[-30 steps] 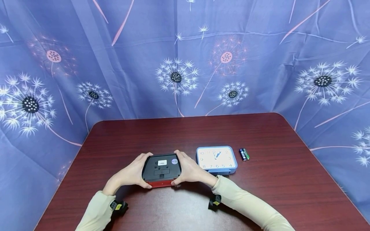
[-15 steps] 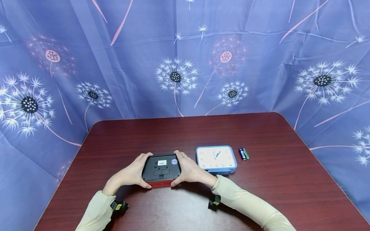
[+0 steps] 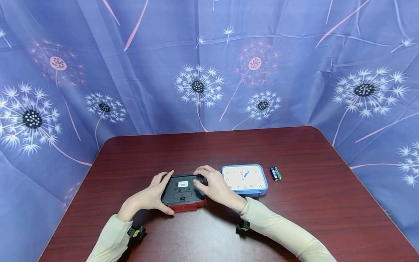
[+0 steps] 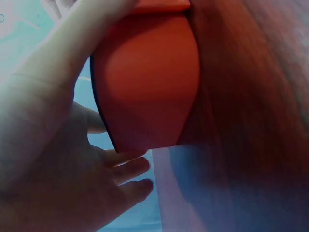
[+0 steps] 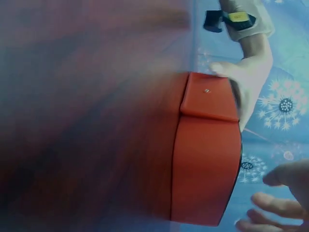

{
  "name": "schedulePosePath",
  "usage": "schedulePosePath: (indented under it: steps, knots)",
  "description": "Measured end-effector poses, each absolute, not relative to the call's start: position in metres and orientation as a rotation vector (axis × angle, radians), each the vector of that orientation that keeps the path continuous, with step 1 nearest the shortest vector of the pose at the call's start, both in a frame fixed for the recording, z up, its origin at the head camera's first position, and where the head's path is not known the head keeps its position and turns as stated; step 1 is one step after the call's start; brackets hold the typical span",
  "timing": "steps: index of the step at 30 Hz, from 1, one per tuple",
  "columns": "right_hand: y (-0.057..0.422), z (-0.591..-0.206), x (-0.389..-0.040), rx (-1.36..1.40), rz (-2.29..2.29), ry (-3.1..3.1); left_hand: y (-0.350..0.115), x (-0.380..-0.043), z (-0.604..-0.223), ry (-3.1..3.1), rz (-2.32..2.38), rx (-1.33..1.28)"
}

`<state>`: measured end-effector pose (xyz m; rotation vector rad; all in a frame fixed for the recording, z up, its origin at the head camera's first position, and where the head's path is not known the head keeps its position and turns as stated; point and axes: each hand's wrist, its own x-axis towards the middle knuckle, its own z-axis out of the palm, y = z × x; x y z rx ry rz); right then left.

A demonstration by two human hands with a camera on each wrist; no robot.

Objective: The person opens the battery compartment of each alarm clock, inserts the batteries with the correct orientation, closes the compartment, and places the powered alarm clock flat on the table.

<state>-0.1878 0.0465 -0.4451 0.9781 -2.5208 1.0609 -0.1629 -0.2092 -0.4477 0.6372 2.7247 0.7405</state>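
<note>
A red clock (image 3: 183,207) lies face down on the table, its face hidden. Its black back has a white label, small knobs and a battery cover (image 3: 182,194). My left hand (image 3: 148,194) spans the clock's left end, thumb at the near red side and fingers at the far edge. In the left wrist view the red end wall (image 4: 147,82) sits between the thumb and fingers. Above the clock's right end, my right hand (image 3: 216,185) has its thumb and fingers spread, holding nothing. The right wrist view shows its fingers (image 5: 277,205) apart from the red wall.
A blue clock (image 3: 244,178) with a white face lies face up just beyond my right wrist. To its right are two batteries (image 3: 275,174) side by side. A dandelion-print curtain (image 3: 209,72) hangs behind the dark red table (image 3: 311,156).
My right hand has let go of the red clock's right side and risen over its far right corner. My left hand stays at the left end, its thumb slightly shifted.
</note>
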Motion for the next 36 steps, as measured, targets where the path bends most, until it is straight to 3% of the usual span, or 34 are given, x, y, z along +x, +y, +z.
schedulePosePath:
  steps: [17,36]
  knots:
    - [0.036,-0.437,-0.185,1.32,0.676,-2.554,-0.188,-0.17,-0.443,2.812,0.661,0.911]
    - [0.018,-0.438,-0.174,1.279,0.304,-2.723,-0.186,-0.169,-0.447,2.88,0.537,0.964]
